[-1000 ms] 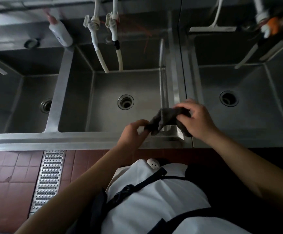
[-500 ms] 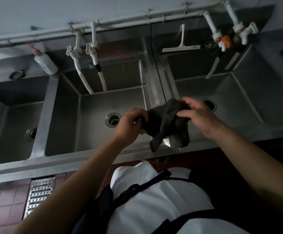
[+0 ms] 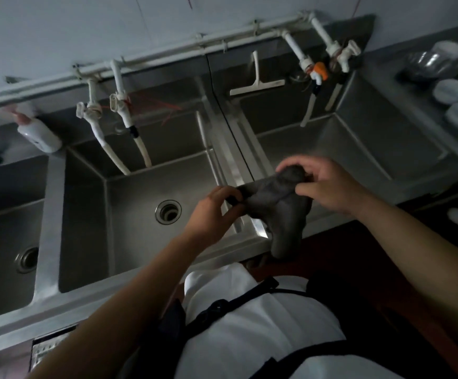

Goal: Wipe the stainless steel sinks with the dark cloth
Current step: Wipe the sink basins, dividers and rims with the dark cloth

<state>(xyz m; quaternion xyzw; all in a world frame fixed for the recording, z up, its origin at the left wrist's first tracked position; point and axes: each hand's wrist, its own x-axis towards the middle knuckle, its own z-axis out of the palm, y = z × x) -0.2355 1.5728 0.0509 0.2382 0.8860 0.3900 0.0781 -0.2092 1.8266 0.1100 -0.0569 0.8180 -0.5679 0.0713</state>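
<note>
Cloth [image 3: 282, 206] now lower-hanging, btwn both hands [image 3: 329, 184]

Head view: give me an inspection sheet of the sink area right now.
Surface: three stainless steel sinks, basins bare, drains open.
Job's things: dark cloth held above the divider, not touching steel.
Clutter: soap bottle, squeegee on the back ledge; bowls at the far right.
Grippers: left hand pinches the cloth's edge; right hand grips its bunched top.
Cables: white hoses hang from the taps.
Surroundings: grey wall, red floor tiles.
</note>
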